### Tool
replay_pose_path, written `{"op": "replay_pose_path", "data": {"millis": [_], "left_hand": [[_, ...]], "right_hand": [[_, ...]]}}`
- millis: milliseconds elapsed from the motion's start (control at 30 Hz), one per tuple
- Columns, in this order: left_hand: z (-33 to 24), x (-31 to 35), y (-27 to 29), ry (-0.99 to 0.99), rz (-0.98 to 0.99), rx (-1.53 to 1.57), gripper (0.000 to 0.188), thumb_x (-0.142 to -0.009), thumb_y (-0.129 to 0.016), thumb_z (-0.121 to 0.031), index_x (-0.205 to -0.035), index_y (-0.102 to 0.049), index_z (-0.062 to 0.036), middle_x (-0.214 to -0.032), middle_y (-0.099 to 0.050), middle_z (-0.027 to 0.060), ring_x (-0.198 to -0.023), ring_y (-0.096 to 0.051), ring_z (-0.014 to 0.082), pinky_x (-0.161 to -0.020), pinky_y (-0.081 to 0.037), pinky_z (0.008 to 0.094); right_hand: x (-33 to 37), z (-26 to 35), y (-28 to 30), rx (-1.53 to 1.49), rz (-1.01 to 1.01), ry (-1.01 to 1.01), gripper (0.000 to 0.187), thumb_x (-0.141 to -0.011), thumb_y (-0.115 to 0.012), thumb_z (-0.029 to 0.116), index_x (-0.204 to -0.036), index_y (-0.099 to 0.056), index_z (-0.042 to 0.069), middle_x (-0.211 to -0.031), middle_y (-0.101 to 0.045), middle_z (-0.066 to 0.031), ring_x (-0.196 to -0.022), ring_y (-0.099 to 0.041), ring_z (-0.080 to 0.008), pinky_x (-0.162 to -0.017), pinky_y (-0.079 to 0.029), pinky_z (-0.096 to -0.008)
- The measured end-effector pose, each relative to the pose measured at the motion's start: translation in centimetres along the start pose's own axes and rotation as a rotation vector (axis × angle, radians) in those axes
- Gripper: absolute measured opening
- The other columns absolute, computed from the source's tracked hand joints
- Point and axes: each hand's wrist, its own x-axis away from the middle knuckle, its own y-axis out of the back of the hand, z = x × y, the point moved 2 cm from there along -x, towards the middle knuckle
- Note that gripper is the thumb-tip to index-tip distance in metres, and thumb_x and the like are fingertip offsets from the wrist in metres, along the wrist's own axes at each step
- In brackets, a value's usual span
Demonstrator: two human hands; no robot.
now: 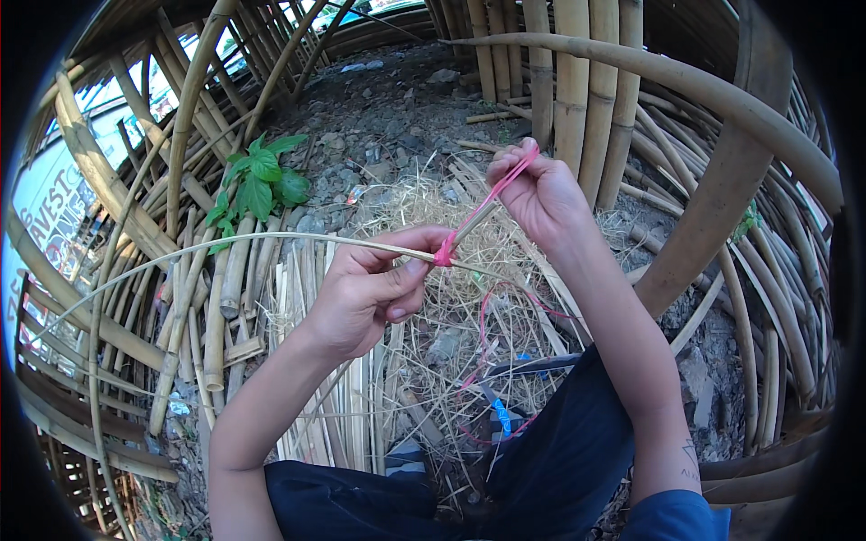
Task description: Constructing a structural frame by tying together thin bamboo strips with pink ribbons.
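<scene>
My left hand point(379, 290) pinches a long thin bamboo strip point(271, 235), which curves away to the left. Around the strip, just beyond my left fingertips, pink plastic twine point(445, 251) is wrapped in a tight band where a second thin strip crosses it. Up and to the right, my right hand point(532, 185) grips the pink twine, closed, and the twine runs taut between the two hands. More loose pink twine point(483, 329) trails below over the straw. Between my knees lies a knife point(499, 413) with blue wrapping on its handle; a dark blade point(534, 364) rests near it.
Split bamboo slats point(356, 406) lie in a row by my left leg. Bamboo shavings point(433, 212) cover the ground ahead. Thick bamboo poles point(600, 99) stand at the right, with a curved pole point(686, 86) across them. A green leafy plant point(262, 171) grows at the left.
</scene>
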Motion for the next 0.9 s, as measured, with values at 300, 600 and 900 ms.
{"op": "replay_pose_path", "data": {"millis": [300,600,900], "left_hand": [[-0.7,0.0,-1.4,-0.028,-0.009,-0.093,0.039,-0.091,-0.062,-0.010,-0.128,-0.055,0.0011,-0.100,-0.053,-0.0009,-0.056,-0.040,0.0022,-0.048,-0.030,0.0186],[-0.6,0.1,-1.5,-0.139,0.014,-0.301,0.027,-0.093,-0.061,-0.011,-0.114,-0.062,0.0055,-0.116,-0.050,0.0093,-0.054,-0.041,0.0034,-0.046,-0.032,0.0178],[-1.5,0.4,-0.4,-0.109,-0.112,-0.320,0.023,-0.093,-0.061,-0.011,-0.109,-0.061,0.0048,-0.112,-0.060,0.0099,-0.055,-0.044,0.0062,-0.048,-0.035,0.0193]], "right_hand": [[-2.9,-0.5,8.3,0.629,-0.369,-0.257,0.009,-0.098,-0.043,0.006,-0.091,-0.047,0.002,-0.069,-0.043,-0.0014,-0.051,-0.031,-0.0072,-0.040,-0.026,-0.0215],[-2.4,-4.9,9.9,1.105,-0.096,-0.552,0.015,-0.097,-0.050,0.012,-0.092,-0.055,-0.001,-0.073,-0.057,-0.0068,-0.057,-0.050,-0.0096,-0.045,-0.040,-0.0233],[4.1,-1.8,-3.1,1.518,0.117,0.780,0.028,-0.095,-0.055,0.022,-0.102,-0.057,-0.005,-0.093,-0.062,-0.0191,-0.083,-0.062,-0.0270,-0.073,-0.048,-0.0361]]}}
